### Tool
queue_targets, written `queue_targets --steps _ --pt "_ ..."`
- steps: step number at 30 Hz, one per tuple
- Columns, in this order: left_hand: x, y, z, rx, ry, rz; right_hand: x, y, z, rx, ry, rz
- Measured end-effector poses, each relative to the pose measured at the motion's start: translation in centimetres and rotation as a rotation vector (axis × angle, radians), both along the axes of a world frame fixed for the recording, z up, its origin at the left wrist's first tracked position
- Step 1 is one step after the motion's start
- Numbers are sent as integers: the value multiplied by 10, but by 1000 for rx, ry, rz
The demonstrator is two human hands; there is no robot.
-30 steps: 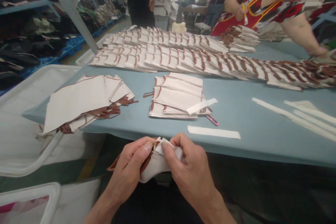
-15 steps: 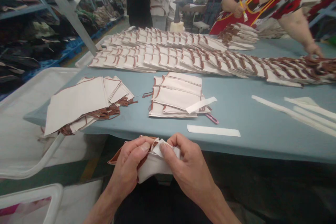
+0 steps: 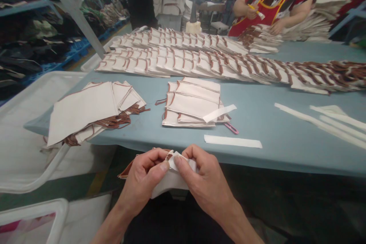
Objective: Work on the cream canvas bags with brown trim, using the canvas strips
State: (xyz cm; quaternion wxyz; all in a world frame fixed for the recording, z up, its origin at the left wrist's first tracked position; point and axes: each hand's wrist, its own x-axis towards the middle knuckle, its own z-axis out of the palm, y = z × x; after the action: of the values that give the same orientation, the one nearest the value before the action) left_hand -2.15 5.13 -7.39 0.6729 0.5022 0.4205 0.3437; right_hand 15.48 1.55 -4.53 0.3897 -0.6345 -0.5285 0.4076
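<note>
pinching cream fabric [image 3: 169, 185] with left hand [image 3: 143, 177] and right hand [image 3: 204, 175].

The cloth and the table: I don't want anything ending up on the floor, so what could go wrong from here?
The cloth, pinched between the left hand and right hand in front of the table, might fall if both grips slipped.
The left stack seems to overhang the edge, so a bump could slide pieces off.
The white strip nearest the hands lies close to the near edge and could be brushed off.
</note>
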Motion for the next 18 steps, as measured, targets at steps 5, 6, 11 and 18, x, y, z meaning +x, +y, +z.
queue_targets --steps 5,6,11,18 --pt "2 0 0 16 23 9 -2 -1 -3 21 -2 -8" --pt "3 0 1 29 39 16 -2 -1 -3 26 1 -9" --pt "7 -6 12 151 181 53 -5 -3 -2 55 12 -14" --pt "16 -14 30 409 400 126 -9 -3 -3 -29 -47 -12"
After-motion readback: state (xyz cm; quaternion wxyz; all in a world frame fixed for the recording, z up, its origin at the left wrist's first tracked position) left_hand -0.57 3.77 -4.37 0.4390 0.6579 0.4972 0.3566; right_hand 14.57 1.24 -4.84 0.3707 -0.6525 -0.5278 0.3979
